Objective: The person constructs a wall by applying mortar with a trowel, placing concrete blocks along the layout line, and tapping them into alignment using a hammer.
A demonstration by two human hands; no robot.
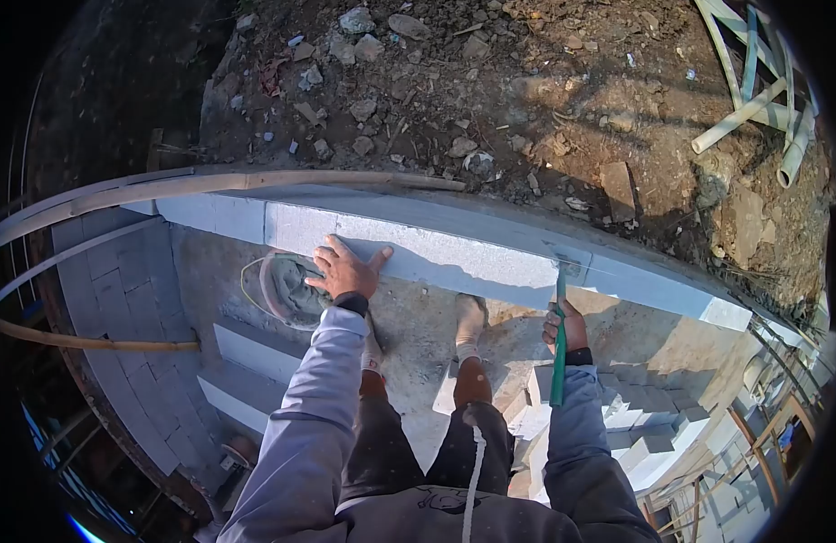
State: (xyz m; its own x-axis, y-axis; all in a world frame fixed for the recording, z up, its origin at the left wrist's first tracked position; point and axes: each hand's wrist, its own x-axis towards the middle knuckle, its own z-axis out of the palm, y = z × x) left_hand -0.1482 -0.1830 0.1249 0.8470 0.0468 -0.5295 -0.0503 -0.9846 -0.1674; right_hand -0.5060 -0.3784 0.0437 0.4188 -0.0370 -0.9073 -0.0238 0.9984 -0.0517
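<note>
A long pale lightweight block (418, 250) lies on top of the low block wall in front of me. My left hand (350, 271) rests on the block's left part with its fingers spread. Close to the block's right end, my right hand (565, 328) is wrapped round a tool with a long green handle (558, 376). The handle runs roughly upright in view, past both sides of the fist. Its far end meets the block's right corner, where the tool's head cannot be made out clearly. Beyond that corner the lower wall course (649, 282) continues right.
A bucket of grey mortar (296, 288) stands below my left hand. Loose blocks (259, 357) lie at left, and stacked blocks (649, 416) at right. A bamboo pole (345, 178) runs along the wall; rubble ground (490, 100) and pipes (744, 118) are beyond.
</note>
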